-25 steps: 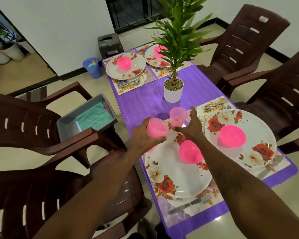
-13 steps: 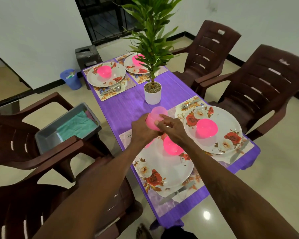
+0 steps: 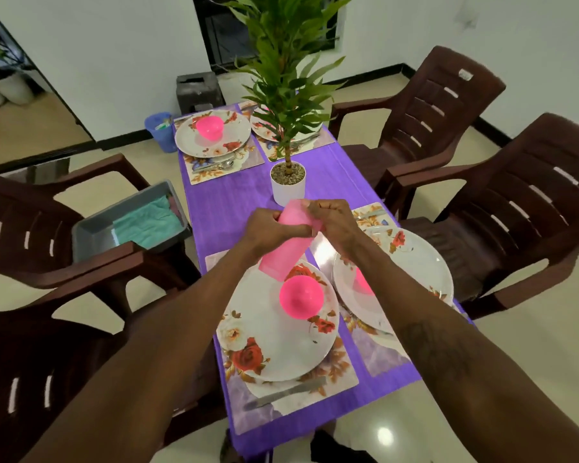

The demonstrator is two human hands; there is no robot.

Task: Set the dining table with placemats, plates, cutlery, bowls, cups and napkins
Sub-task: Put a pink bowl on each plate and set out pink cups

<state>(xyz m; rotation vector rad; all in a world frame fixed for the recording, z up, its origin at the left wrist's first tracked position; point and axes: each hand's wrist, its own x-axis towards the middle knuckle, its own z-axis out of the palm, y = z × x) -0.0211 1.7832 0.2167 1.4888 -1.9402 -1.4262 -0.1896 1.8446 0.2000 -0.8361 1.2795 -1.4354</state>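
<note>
Both my hands hold a stack of pink cups (image 3: 286,252) tilted above the near places. My left hand (image 3: 268,227) grips its middle and my right hand (image 3: 331,222) pinches the rim of the top cup. Below them a pink bowl (image 3: 301,298) sits on a floral plate (image 3: 274,332) on a placemat (image 3: 341,365), with a knife (image 3: 281,394) at its near edge. My right arm partly hides a second plate (image 3: 411,262) with a bowl (image 3: 361,282). Two more set places lie at the far end, one with a pink bowl (image 3: 209,127).
A potted plant (image 3: 287,182) stands mid-table on the purple cloth (image 3: 234,202). A grey tub (image 3: 131,225) with a teal cloth rests on the left chair. Brown chairs (image 3: 502,208) ring the table. A blue bin (image 3: 159,130) stands on the floor at the far end.
My hands came together: the cup my right hand touched on the table is off it, and both hands now hold the pink cups as one tilted stack, raised over the plates.
</note>
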